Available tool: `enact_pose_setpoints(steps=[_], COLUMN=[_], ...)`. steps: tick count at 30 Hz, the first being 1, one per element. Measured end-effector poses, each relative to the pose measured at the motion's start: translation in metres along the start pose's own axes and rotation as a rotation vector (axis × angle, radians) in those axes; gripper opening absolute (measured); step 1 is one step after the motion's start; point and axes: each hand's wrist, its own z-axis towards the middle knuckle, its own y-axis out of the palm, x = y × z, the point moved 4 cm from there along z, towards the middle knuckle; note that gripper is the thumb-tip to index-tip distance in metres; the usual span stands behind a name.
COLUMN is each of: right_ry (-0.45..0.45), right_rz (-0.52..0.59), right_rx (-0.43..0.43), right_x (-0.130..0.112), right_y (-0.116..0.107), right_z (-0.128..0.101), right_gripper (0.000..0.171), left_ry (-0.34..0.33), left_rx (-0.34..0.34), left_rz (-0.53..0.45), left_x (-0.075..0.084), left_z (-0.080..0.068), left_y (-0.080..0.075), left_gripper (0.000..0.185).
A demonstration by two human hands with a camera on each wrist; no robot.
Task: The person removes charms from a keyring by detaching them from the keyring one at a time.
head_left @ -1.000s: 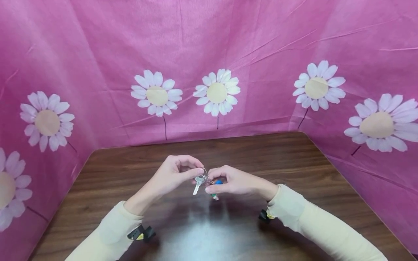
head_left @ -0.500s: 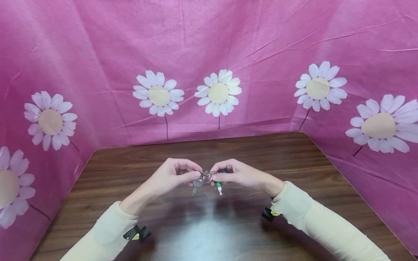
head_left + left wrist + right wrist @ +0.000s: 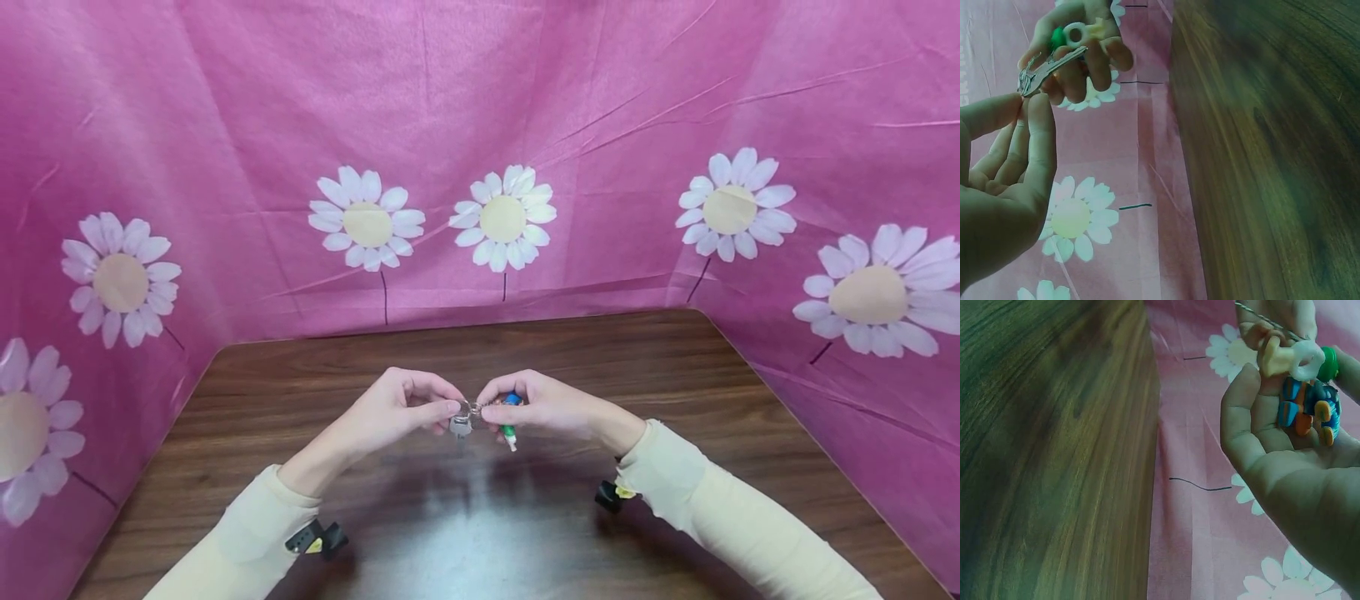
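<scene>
In the head view my left hand (image 3: 397,408) pinches a metal key ring (image 3: 465,409) between thumb and fingertips, and a silver key (image 3: 461,427) hangs below it. The left wrist view shows the key (image 3: 1057,70) just above those fingertips. Facing it, my right hand (image 3: 551,407) pinches the keychain at its metal links close to the ring. Its charms dangle at the right palm: a green piece (image 3: 1329,364), a white ring-shaped piece (image 3: 1307,360), a pale yellow piece (image 3: 1274,357) and small blue and orange figures (image 3: 1310,407). Both hands are above the table, fingertips nearly meeting.
A dark wooden table (image 3: 300,450) lies under the hands. Pink cloth (image 3: 600,100) printed with white daisies surrounds its back and sides. Black devices are strapped at the left wrist (image 3: 317,538) and the right wrist (image 3: 609,497).
The right hand first pulled up and away, stretching the linked rings between the hands. Now both hands are slightly closer together, and the key has swung to hang more steeply.
</scene>
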Motion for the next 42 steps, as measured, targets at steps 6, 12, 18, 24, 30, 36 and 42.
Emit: enact_pose_setpoints(steps=[6, 12, 18, 24, 30, 36, 42], right_ry=[-0.019, -0.018, -0.036, -0.061, -0.092, -0.133, -0.183], right_rz=[-0.073, -0.081, -0.103, -0.094, -0.106, -0.194, -0.246], right_rx=[0.024, 0.035, 0.038, 0.049, 0.036, 0.065, 0.118], right_x=[0.001, 0.002, 0.002, -0.001, -0.001, -0.002, -0.008], right_y=[0.0, 0.001, 0.001, 0.002, 0.003, 0.004, 0.005], right_z=[0.001, 0.001, 0.001, 0.001, 0.001, 0.003, 0.002], right_gripper=[0.022, 0.022, 0.024, 0.023, 0.019, 0.015, 0.017], left_ry=[-0.016, -0.026, 0.001, 0.0, 0.017, 0.009, -0.032], left_rx=[0.053, 0.055, 0.067, 0.07, 0.115, 0.158, 0.174], left_rz=[-0.028, -0.059, -0.025, 0.001, 0.119, 0.12, -0.017], left_x=[0.004, 0.004, 0.005, 0.006, 0.007, 0.005, 0.005], left_z=[0.001, 0.002, 0.003, 0.004, 0.005, 0.005, 0.004], left_y=[0.0, 0.002, 0.004, 0.007, 0.009, 0.011, 0.013], left_gripper=[0.02, 0.019, 0.016, 0.018, 0.016, 0.015, 0.018])
